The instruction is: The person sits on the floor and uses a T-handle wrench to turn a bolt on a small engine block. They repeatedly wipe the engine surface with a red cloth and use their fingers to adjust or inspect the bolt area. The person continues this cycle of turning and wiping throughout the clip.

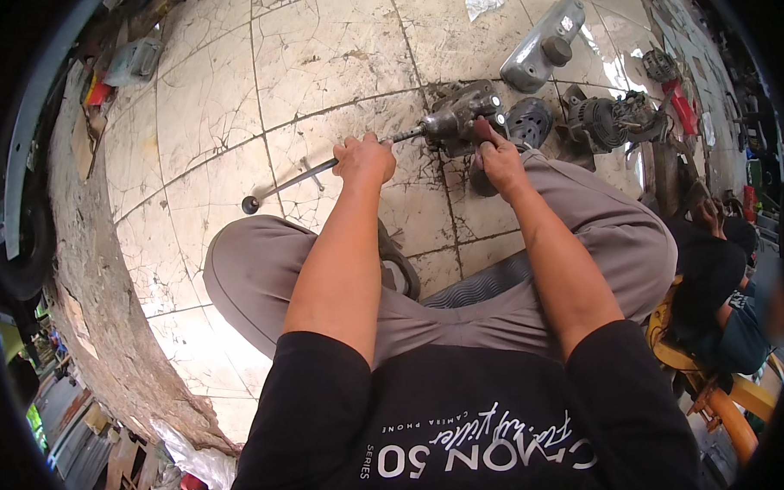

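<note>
A long metal gear lever (295, 178) with a round black knob (251, 204) at its left end lies slantwise over the tiled floor. Its right end runs into a greasy cast-metal housing (456, 113). My left hand (365, 159) is closed around the rod, about midway between knob and housing. At the housing's right end, my right hand (500, 162) grips its edge; the fingers underneath are partly hidden. A dark clog with holes (530, 122) sits just right of the housing.
Beyond the housing lies a silvery engine cover (541, 50) with a cap. An alternator (603, 121) and other greasy parts lie to the right. A crumpled white paper (482, 3) is at the far edge. Another person (713, 294) sits at the right by a yellow frame (672, 356).
</note>
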Action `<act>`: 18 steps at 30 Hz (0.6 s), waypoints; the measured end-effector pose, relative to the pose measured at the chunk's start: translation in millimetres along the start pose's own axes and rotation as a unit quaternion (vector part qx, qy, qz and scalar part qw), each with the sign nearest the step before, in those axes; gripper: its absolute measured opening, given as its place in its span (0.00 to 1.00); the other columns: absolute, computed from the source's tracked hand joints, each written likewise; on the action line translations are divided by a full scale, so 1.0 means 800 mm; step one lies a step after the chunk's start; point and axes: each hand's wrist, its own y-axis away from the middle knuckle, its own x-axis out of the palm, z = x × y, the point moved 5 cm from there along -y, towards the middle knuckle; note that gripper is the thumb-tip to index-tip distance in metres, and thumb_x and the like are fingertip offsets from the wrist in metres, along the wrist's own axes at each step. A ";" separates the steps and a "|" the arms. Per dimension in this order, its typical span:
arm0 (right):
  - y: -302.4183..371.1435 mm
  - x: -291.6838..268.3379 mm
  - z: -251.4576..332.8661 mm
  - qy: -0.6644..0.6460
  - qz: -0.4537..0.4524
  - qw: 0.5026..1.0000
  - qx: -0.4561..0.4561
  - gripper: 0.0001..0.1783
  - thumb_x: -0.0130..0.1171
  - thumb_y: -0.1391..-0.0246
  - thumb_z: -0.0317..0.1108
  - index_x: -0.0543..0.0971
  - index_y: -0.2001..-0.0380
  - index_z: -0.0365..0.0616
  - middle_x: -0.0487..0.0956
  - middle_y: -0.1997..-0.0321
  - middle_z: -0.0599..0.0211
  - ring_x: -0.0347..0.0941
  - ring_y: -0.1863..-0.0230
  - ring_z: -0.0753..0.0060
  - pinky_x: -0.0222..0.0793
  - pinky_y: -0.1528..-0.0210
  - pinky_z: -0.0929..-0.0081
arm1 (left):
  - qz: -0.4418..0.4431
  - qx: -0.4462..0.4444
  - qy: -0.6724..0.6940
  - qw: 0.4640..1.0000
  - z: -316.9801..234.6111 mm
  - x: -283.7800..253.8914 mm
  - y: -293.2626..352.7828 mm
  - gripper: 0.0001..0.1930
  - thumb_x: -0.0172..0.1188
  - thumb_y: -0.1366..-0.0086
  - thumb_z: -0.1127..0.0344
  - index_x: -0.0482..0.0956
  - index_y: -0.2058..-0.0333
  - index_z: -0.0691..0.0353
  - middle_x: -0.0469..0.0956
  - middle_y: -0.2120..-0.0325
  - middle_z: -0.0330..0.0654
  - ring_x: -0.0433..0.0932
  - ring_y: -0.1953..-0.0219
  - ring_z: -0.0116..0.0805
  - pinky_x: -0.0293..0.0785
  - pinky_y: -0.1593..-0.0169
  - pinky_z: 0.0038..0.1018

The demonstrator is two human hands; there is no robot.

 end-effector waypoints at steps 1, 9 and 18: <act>-0.007 -0.004 0.003 0.022 0.006 1.000 -0.002 0.17 0.45 0.42 0.30 0.78 0.53 0.42 0.70 0.76 0.78 0.61 0.75 0.86 0.58 0.74 0.83 | -0.001 0.001 0.000 1.000 -0.002 0.000 0.000 0.28 0.41 0.29 0.45 0.66 0.38 0.54 0.62 0.40 0.55 0.60 0.38 0.58 0.63 0.39 0.53; -0.003 -0.001 0.002 0.009 0.004 1.000 0.004 0.15 0.46 0.43 0.31 0.78 0.56 0.43 0.70 0.78 0.78 0.60 0.77 0.84 0.56 0.74 0.83 | -0.005 0.003 0.004 1.000 0.001 0.000 0.000 0.28 0.42 0.29 0.44 0.67 0.39 0.55 0.62 0.40 0.55 0.59 0.37 0.59 0.63 0.38 0.52; 0.008 -0.041 -0.063 0.260 0.100 0.960 -0.012 0.13 0.50 0.46 0.32 0.80 0.61 0.41 0.75 0.74 0.73 0.67 0.74 0.82 0.64 0.71 0.80 | -0.003 0.016 -0.002 1.000 -0.014 -0.008 0.001 0.28 0.42 0.29 0.44 0.66 0.38 0.55 0.62 0.39 0.55 0.59 0.37 0.59 0.62 0.37 0.51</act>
